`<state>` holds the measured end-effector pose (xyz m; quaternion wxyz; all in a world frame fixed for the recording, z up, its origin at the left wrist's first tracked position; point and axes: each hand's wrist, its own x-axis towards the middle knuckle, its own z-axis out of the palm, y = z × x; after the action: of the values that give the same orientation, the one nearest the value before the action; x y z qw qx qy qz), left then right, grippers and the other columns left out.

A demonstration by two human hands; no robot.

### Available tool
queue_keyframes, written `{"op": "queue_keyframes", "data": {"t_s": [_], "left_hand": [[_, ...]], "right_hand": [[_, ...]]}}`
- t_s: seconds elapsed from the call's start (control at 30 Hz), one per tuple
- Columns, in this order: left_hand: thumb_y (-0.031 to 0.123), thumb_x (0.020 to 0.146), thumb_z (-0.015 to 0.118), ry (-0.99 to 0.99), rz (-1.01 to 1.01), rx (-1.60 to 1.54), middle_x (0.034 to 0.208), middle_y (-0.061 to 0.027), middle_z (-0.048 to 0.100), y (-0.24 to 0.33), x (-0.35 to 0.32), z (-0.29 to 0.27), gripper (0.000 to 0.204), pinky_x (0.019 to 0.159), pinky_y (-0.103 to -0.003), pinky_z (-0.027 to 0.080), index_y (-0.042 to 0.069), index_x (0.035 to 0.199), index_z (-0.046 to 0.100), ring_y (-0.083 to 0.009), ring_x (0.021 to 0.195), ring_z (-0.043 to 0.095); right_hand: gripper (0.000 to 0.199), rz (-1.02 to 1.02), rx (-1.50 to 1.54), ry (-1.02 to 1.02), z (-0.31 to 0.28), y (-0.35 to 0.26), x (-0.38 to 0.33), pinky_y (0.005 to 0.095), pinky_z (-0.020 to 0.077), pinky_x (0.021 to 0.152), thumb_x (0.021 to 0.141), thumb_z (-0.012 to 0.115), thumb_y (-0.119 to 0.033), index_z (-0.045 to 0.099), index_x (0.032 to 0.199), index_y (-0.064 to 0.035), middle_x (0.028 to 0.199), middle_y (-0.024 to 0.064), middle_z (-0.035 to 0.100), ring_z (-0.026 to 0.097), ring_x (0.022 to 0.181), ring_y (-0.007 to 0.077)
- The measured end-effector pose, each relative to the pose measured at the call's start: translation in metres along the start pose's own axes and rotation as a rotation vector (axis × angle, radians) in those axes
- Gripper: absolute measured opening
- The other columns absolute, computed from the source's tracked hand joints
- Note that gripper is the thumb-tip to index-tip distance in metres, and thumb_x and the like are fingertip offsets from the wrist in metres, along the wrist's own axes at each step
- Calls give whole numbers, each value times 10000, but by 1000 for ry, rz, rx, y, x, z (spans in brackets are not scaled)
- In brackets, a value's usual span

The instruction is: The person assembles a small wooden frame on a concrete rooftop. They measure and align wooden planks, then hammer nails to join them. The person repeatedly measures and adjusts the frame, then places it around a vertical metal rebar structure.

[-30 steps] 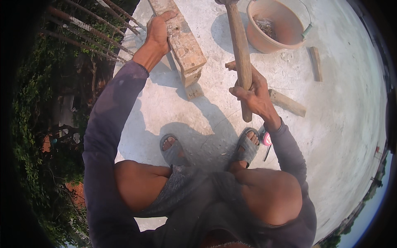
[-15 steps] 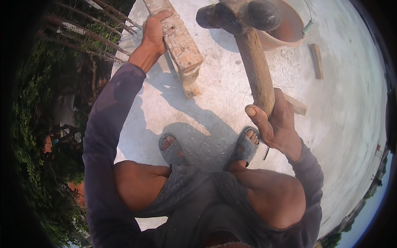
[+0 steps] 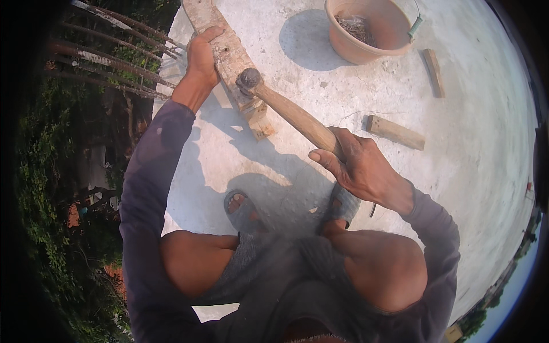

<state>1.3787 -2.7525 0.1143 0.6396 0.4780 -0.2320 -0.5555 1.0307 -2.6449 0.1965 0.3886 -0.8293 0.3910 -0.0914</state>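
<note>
My left hand point(image 3: 203, 57) is closed round the left edge of a long, worn wooden plank point(image 3: 220, 37), thumb on its upper face. Shorter wood point(image 3: 261, 126) shows under the plank's near end. My right hand point(image 3: 360, 163) grips the wooden handle of a hammer point(image 3: 297, 120). The dark steel head of the hammer rests at the plank, close to its near end. Whether a nail is under the head cannot be seen.
An orange-brown bucket point(image 3: 372, 54) holding a heap of thin, nail-like pieces stands at the far right. Two small wood blocks lie on the pale concrete, one farther point(image 3: 434, 73), one nearer point(image 3: 394, 132). Rusty rods point(image 3: 108, 57) jut out at the left edge, above foliage.
The hammer has swung down and left from its raised place, its head now at the plank. My right hand has turned over with it. My left hand still holds the plank.
</note>
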Motion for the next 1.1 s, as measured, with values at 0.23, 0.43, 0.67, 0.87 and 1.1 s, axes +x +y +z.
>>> {"op": "queue_keyframes", "data": {"t_s": [0.23,0.43,0.67,0.87,1.1], "left_hand": [[157,961,578,-9,-36,-61,937,-139,669,-5,-2,-8,252,770,-463,616,-7,1149,613,-292,815,698],[202,1006,576,-38,-18,-22,923,-121,672,-12,-1,-5,217,778,-406,596,6,1079,630,-273,827,687],[233,1013,555,-8,-101,-74,927,-119,682,-8,5,1,249,754,-408,589,11,1081,644,-264,819,684],[192,965,574,-14,-36,-9,925,-138,672,-15,5,-7,252,758,-454,607,-12,1104,618,-281,802,692],[174,944,591,1,7,-45,919,-147,669,-14,-5,-2,271,768,-466,618,-11,1141,598,-298,797,699]], "right_hand": [[540,-202,-201,104,0,2,-5,418,515,505,1011,685,-387,527,1250,72,695,195,652,682,570,354],[511,-106,-39,168,6,7,-7,449,518,509,1004,699,-350,530,1259,59,668,188,651,666,566,393],[526,-70,-100,118,3,5,-4,436,509,495,1006,694,-369,530,1255,64,634,182,631,664,546,381],[459,-12,-132,41,0,10,0,446,482,461,1007,670,-394,526,1098,33,668,207,626,629,542,410],[458,-126,-205,105,0,10,0,454,485,479,1008,669,-388,530,1108,37,677,209,630,627,554,417]]}}
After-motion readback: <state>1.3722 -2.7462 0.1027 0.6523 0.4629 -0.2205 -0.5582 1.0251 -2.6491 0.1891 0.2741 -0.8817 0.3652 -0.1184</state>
